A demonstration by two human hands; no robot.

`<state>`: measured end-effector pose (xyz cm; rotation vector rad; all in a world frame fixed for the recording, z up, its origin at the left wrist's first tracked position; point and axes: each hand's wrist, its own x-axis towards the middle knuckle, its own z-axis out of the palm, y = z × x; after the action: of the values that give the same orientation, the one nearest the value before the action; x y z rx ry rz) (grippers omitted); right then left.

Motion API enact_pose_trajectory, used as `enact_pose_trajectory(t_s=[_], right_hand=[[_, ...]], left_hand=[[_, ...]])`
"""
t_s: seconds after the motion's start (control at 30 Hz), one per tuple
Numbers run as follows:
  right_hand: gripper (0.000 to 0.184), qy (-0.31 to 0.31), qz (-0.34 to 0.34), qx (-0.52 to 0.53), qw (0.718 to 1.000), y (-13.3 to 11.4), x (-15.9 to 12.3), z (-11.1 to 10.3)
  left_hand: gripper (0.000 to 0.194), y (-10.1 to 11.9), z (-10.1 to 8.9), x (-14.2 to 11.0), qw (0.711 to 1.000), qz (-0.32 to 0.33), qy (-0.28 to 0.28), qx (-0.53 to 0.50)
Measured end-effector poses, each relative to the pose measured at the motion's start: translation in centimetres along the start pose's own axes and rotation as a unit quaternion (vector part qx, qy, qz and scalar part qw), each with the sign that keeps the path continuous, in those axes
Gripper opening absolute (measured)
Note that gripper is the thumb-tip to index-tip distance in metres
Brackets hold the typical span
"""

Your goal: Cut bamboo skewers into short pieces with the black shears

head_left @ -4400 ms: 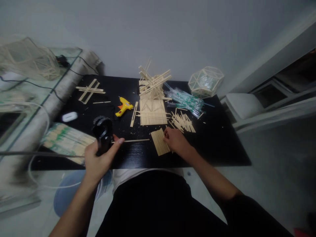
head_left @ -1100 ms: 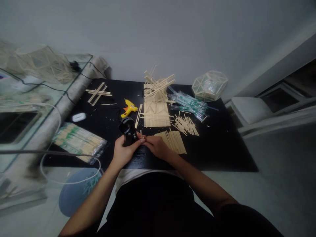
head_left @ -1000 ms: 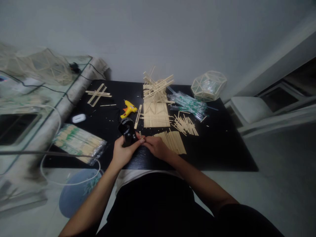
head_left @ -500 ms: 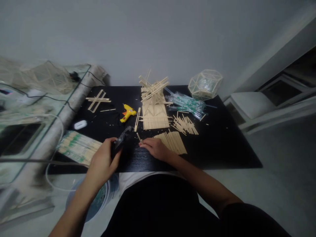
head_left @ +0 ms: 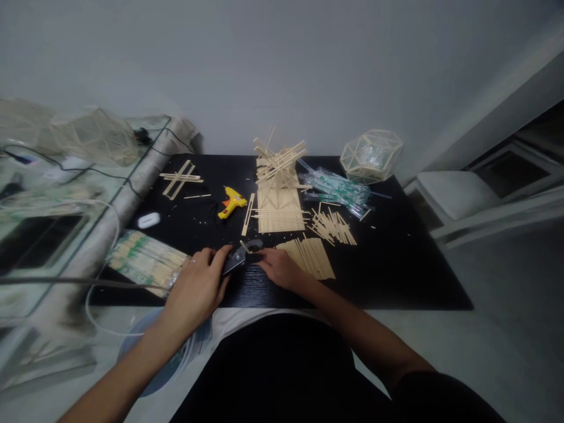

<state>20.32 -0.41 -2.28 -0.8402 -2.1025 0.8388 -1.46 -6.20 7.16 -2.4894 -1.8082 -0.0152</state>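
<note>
My left hand point(head_left: 197, 283) is closed round the handles of a dark cutter with a curved jaw point(head_left: 237, 259), which points to the right. Pinched in my right hand point(head_left: 282, 268) is a thin wooden stick point(head_left: 245, 247); one end shows between the cutter's jaws, and the fingers hide part of it. Close beside the right hand lies a flat row of wooden sticks point(head_left: 315, 258). A loose heap of short sticks point(head_left: 335, 228) is just beyond that row. Behind the hands, a wooden mat point(head_left: 282, 220) carries a stick structure point(head_left: 279, 164).
On the black table point(head_left: 405, 264) lie a yellow glue gun point(head_left: 231, 202), crossed sticks point(head_left: 180, 179), a white case point(head_left: 148, 220) and a stick pack point(head_left: 147, 261). Plastic packaging point(head_left: 339, 188) and a stick polyhedron point(head_left: 372, 155) are at the back right. A bucket point(head_left: 154, 382) stands below.
My left hand has turned and brought the cutter right, up to the stick in my right hand; its jaws now surround the stick's end. The view has shifted slightly.
</note>
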Motion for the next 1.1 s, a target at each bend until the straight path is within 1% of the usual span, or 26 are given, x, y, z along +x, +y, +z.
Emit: enact_pose_trajectory(t_s=[0.2, 0.37, 0.77, 0.97, 1.03, 1.1], right_hand=[[0.017, 0.013, 0.006, 0.009, 1.000, -0.2, -0.1, 0.2], [0.019, 0.001, 0.002, -0.001, 1.000, -0.1, -0.1, 0.2], [0.017, -0.013, 0.019, -0.004, 1.000, -0.4, 0.0, 0.0], [0.018, -0.012, 0.002, -0.028, 1.000, -0.3, -0.1, 0.2], [0.017, -0.005, 0.004, -0.028, 1.000, -0.3, -0.1, 0.2], [0.017, -0.002, 0.010, -0.023, 1.000, -0.4, 0.0, 0.2]], left_hand=[[0.049, 0.4, -1.0, 0.2, 0.999, -0.008, -0.017, 0.047], [0.052, 0.5, -1.1, 0.0, 0.997, -0.004, -0.035, 0.068], [0.050, 1.0, -1.6, -0.1, 0.989, -0.013, -0.096, 0.111], [0.045, 1.4, -2.5, 0.1, 0.982, -0.040, -0.148, 0.114], [0.043, 1.5, -2.7, 0.2, 0.978, -0.051, -0.170, 0.113], [0.043, 1.5, -2.8, 0.3, 0.976, -0.054, -0.177, 0.111]])
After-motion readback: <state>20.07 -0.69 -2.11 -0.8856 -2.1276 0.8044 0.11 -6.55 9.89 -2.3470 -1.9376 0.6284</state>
